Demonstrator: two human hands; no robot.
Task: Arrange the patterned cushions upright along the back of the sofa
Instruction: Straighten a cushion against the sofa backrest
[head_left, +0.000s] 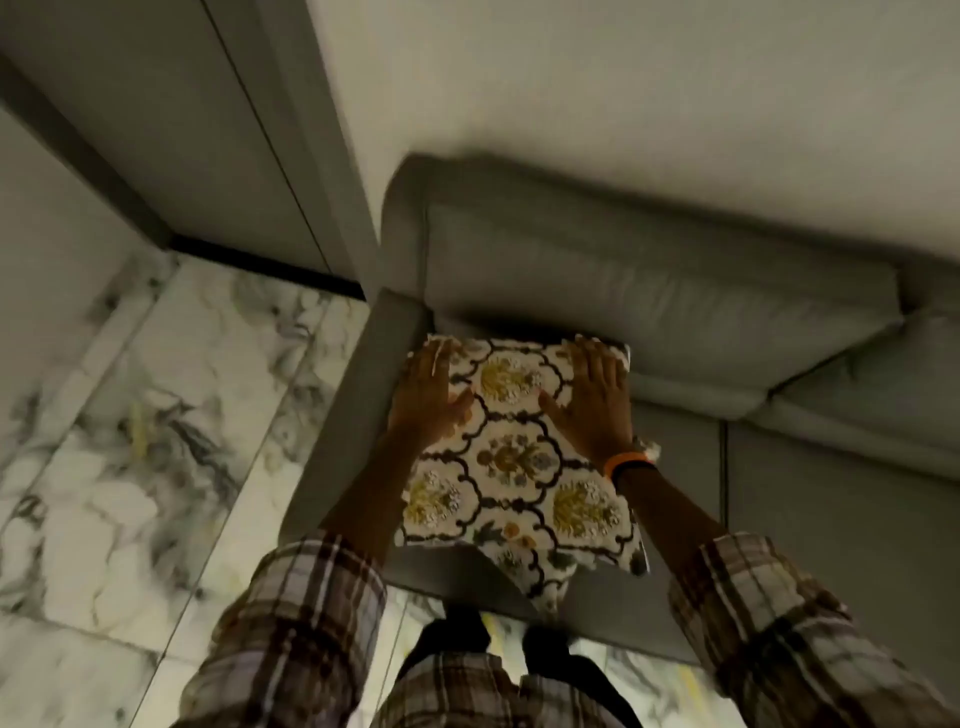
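A cream cushion (519, 467) with a dark lattice and yellow flower pattern is on the left end of the grey sofa (649, 291), its top edge near the backrest. My left hand (428, 397) grips its upper left corner. My right hand (597, 397), with an orange band at the wrist, lies spread over its upper right corner. A second patterned piece (545, 582) peeks out beneath the cushion's lower edge; I cannot tell whether it is another cushion.
The sofa's left armrest (353, 415) runs beside the cushion. Marble floor tiles (156, 415) spread to the left. A white wall (623, 104) rises behind the sofa, and a grey door panel (182, 130) stands at the left. The grey seat (831, 493) extends to the right.
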